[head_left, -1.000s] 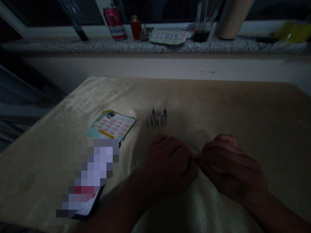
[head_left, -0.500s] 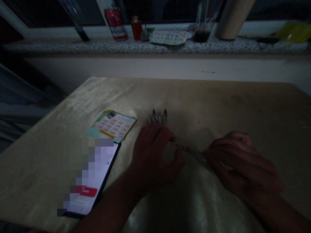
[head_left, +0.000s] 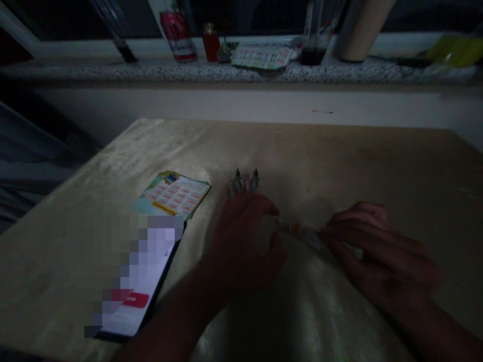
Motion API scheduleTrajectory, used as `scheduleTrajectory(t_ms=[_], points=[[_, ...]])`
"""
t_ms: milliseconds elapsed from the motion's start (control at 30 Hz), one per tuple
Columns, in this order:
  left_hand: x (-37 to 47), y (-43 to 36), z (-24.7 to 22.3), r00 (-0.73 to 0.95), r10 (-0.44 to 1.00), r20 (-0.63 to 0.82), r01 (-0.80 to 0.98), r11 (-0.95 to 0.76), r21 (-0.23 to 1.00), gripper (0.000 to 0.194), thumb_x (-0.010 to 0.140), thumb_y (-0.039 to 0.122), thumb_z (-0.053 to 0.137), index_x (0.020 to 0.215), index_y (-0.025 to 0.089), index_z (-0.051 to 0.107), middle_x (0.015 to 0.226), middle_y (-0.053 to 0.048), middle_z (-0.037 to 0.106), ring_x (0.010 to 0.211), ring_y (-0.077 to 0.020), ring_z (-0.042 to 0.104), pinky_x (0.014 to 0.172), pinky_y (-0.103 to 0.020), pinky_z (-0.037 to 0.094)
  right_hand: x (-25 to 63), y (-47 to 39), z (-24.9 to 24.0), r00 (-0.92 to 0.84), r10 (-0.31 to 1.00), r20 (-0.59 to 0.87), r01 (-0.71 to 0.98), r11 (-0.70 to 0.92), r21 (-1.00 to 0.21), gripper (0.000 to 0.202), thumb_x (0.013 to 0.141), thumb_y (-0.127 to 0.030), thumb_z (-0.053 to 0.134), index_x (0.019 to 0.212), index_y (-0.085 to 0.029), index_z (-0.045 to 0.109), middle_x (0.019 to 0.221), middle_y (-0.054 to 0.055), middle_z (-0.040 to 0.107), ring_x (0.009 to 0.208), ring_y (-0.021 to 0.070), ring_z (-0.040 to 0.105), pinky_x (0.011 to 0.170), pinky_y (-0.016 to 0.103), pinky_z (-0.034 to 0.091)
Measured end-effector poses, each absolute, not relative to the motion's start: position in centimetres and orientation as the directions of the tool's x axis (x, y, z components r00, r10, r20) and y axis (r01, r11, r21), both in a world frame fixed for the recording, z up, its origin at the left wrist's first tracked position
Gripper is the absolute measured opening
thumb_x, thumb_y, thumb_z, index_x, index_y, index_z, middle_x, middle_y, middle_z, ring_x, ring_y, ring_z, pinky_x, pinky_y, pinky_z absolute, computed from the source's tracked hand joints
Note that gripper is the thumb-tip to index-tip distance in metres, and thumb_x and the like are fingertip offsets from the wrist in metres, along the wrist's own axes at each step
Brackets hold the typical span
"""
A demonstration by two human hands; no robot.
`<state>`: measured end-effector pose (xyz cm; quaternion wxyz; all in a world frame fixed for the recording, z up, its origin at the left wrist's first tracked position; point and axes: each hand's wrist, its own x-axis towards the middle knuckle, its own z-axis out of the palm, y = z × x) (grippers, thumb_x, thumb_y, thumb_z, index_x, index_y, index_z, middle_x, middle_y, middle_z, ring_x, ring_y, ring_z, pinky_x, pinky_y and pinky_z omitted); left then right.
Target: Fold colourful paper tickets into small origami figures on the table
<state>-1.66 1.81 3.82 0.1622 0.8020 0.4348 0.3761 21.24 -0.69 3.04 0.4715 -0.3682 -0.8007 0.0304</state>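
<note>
Two hands are at work over one table point(head_left: 358, 171). The right hand point(head_left: 377, 251) pinches one end of a folded paper strip point(head_left: 304, 234) between thumb and fingers. The left hand point(head_left: 243, 241) has thumb and fingers parted about the strip's other end; contact there cannot be confirmed. The strip lies between the hands, printed, its wording illegible.

Just beyond the left hand stand two pointed folded papers point(head_left: 252, 182), side by side. To their left, one stack of printed cards point(head_left: 175, 193) — count of sheets not determinable — shows rows of red-and-white boxes, text too small to read. One phone point(head_left: 151, 281), screen lit and partly pixelated, lies nearest the stack.

On the sill point(head_left: 151, 73): one red can point(head_left: 178, 37) with white lettering, brand not clearly legible; one small bottle point(head_left: 211, 45), red — contents or glass, cannot tell; one clear glass point(head_left: 313, 40), dark at its base; one patterned packet point(head_left: 261, 56); one tan cylinder point(head_left: 364, 30); one yellow item point(head_left: 455, 50).
</note>
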Motion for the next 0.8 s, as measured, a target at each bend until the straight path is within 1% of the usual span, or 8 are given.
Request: scheduleTrajectory(t_ms=[67,133,200,267,433,600,700,800], points=[[-0.9,1.1,3.8,0.355,0.857,0.375,0.486,-0.511,0.709,0.033,0.071,0.015,0.066,0.103,0.018,0.060,0.103,-0.006,0.066,0.098,-0.0230,0.062,0.087,-0.038,0.049,21.0,-0.7,2.8,-0.278,0.637,0.719,0.531,0.726,-0.438,0.024,0.081,-0.001,0.073,0.097,-0.019,0.071,0.080,0.002,0.074,0.074,0.0194,0.071,0.073,0.039,0.051],[-0.1,0.4,3.6,0.338,0.906,0.253,0.459,-0.394,0.796,0.027,0.070,0.016,0.067,0.096,0.020,0.062,0.092,-0.002,0.069,0.088,-0.0211,0.065,0.080,-0.036,0.049,20.6,-0.8,2.8,-0.287,0.648,0.705,0.487,0.733,-0.476,0.024,0.080,0.000,0.073,0.097,-0.018,0.071,0.080,0.002,0.074,0.076,0.0196,0.071,0.073,0.039,0.052],[0.5,0.2,3.5,0.289,0.946,0.148,0.477,-0.277,0.834,0.021,0.070,0.017,0.067,0.090,0.021,0.062,0.084,0.000,0.069,0.079,-0.0199,0.065,0.075,-0.035,0.049,20.2,-1.0,2.8,-0.298,0.653,0.696,0.444,0.740,-0.505,0.023,0.080,0.000,0.073,0.097,-0.017,0.072,0.079,0.002,0.074,0.075,0.0201,0.071,0.074,0.040,0.051],[0.6,0.4,3.4,0.245,0.966,0.084,0.538,-0.208,0.817,0.013,0.070,0.018,0.065,0.083,0.021,0.063,0.078,0.000,0.069,0.075,-0.0197,0.064,0.071,-0.035,0.048,19.9,-1.0,2.8,-0.295,0.652,0.698,0.421,0.745,-0.518,0.021,0.081,-0.001,0.073,0.096,-0.017,0.072,0.078,0.003,0.074,0.075,0.0201,0.071,0.075,0.041,0.051],[-0.5,1.4,3.3,0.197,0.977,0.086,0.629,-0.193,0.753,0.009,0.072,0.015,0.060,0.079,0.021,0.063,0.069,0.002,0.066,0.067,-0.0176,0.061,0.064,-0.032,0.044,20.1,-1.0,2.9,-0.243,0.676,0.695,0.463,0.711,-0.529,0.022,0.083,-0.001,0.072,0.095,-0.020,0.071,0.077,0.001,0.072,0.072,0.0192,0.069,0.076,0.042,0.050],[-0.7,1.1,3.1,0.203,0.950,0.238,0.534,-0.311,0.786,0.024,0.074,0.015,0.064,0.097,0.021,0.067,0.087,-0.001,0.070,0.080,-0.0190,0.065,0.074,-0.034,0.049,20.3,-0.9,2.7,-0.154,0.723,0.673,0.501,0.645,-0.578,0.027,0.084,-0.003,0.070,0.097,-0.026,0.072,0.078,0.000,0.073,0.071,0.0205,0.070,0.072,0.042,0.053],[-0.4,0.8,3.0,0.247,0.949,0.196,0.429,-0.289,0.856,0.015,0.080,0.018,0.067,0.095,0.022,0.069,0.083,0.001,0.071,0.075,-0.0169,0.065,0.070,-0.030,0.050,20.0,-1.0,2.4,-0.116,0.766,0.632,0.485,0.599,-0.637,0.021,0.085,-0.006,0.071,0.092,-0.025,0.072,0.075,-0.001,0.072,0.069,0.0190,0.069,0.071,0.039,0.056],[-0.3,0.9,2.8,0.251,0.964,0.087,0.320,-0.168,0.933,0.009,0.083,0.019,0.068,0.091,0.022,0.070,0.078,0.002,0.070,0.071,-0.0158,0.065,0.064,-0.028,0.049,19.7,-1.1,2.2,-0.025,0.857,0.514,0.469,0.464,-0.751,0.015,0.085,-0.012,0.071,0.092,-0.025,0.071,0.081,0.001,0.073,0.072,0.0173,0.070,0.065,0.031,0.058]])
